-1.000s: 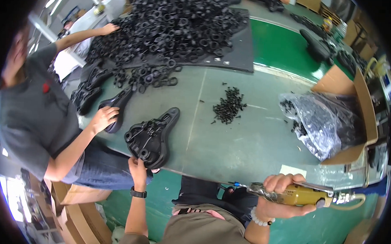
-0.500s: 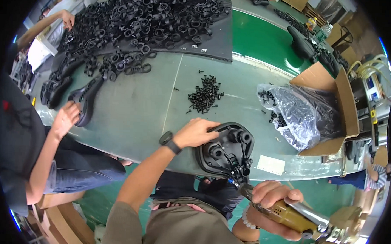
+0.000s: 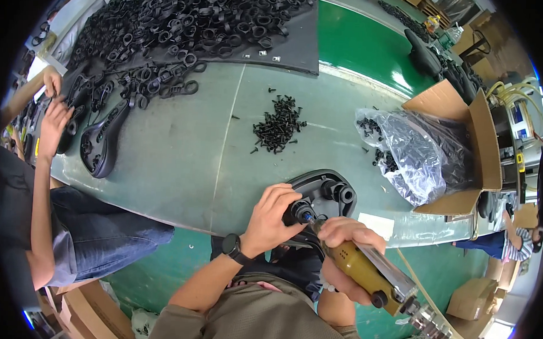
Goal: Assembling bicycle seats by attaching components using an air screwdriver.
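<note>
An upturned black bicycle saddle (image 3: 326, 186) lies at the table's near edge, its underside facing up with two round posts. My left hand (image 3: 273, 220) is closed around the left post, with fingers and thumb curled about it. In my right hand (image 3: 354, 235) is a yellow-brown air screwdriver (image 3: 363, 269) with a silver lever. Its bit points into the left post, close beside my left fingers; whether a screw sits there is hidden. Beyond the saddle, a pile of black screws (image 3: 278, 125) rests on the table.
At right, an open cardboard box (image 3: 489, 147) holds a clear plastic bag (image 3: 410, 156) with screws spilling out. White paper (image 3: 377, 225) lies beside the saddle. Black ring clamps (image 3: 187, 26) are heaped at the back left. On the left, a co-worker's hands (image 3: 53, 119) work near another saddle (image 3: 108, 143).
My left hand has shifted from the saddle's far-left rim to the left post. The screwdriver has moved up and left from the saddle's near end, its bit now at that post.
</note>
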Available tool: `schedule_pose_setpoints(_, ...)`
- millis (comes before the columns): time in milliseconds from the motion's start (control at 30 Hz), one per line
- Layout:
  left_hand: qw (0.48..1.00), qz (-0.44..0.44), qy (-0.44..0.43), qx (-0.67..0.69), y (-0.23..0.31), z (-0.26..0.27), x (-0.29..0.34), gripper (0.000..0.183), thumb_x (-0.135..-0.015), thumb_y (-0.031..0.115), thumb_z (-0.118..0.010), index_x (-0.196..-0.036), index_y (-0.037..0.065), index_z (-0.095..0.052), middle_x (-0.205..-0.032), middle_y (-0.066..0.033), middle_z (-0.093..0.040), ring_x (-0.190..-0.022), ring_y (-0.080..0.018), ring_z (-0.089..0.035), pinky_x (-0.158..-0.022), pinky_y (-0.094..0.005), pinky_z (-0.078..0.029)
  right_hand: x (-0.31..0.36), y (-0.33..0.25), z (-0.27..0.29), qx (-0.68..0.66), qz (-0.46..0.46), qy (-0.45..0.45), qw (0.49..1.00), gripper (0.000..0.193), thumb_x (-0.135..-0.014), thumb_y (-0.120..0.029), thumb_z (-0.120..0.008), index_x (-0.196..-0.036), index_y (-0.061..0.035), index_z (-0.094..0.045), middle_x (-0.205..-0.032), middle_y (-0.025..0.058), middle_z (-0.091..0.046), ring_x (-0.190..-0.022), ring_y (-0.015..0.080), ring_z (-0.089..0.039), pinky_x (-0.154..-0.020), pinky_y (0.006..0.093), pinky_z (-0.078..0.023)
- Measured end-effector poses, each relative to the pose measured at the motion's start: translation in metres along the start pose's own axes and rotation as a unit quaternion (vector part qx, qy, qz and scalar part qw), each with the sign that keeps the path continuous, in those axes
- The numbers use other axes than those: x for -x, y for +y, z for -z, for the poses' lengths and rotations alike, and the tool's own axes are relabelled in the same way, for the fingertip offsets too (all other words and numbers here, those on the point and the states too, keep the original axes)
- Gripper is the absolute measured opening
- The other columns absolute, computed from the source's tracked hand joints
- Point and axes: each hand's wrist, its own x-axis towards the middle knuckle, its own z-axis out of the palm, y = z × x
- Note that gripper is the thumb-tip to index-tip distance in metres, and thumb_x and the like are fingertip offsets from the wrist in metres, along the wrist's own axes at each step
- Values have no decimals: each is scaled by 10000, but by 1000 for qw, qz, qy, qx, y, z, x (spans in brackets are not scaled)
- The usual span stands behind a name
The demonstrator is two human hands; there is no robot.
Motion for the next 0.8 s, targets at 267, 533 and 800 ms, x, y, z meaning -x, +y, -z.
schedule_pose_setpoints(267, 999, -11, 23, 35, -8, -3, 2, 549, -544, 42, -808, -1041, 31, -574, -984, -115, -573, -963, -330, -563, -895, -435, -461, 15, 34, -15, -27, 36, -2, 999, 886, -765, -789, -448, -1150, 9, -441, -813, 137, -573, -701, 265, -591, -644, 401, -509)
schedule_pose_setpoints(533, 999, 21, -9, 35, -24, 24, 5, 530, -677, 224, -811, -1112, 23, -585, -1128, -137, -571, -1157, -344, -506, -972, -435, -424, 11, 24, -16, -22, 22, -39, 999, 842, -780, -753, -502, -1151, 1, -451, -808, 135, -583, -657, 264, -579, -605, 385, -499)
schedule_pose_setpoints(800, 955, 72, 91, -273, -94, 54, -43, 269, -802, 243, -701, -982, 48, -655, -1023, -101, -586, -961, -311, -509, -817, -414, -426, -1, -34, -10, -78, 6, 43, 996, 850, -806, -784, -360, -1189, -27, -426, -771, 124, -584, -644, 267, -592, -595, 404, -517)
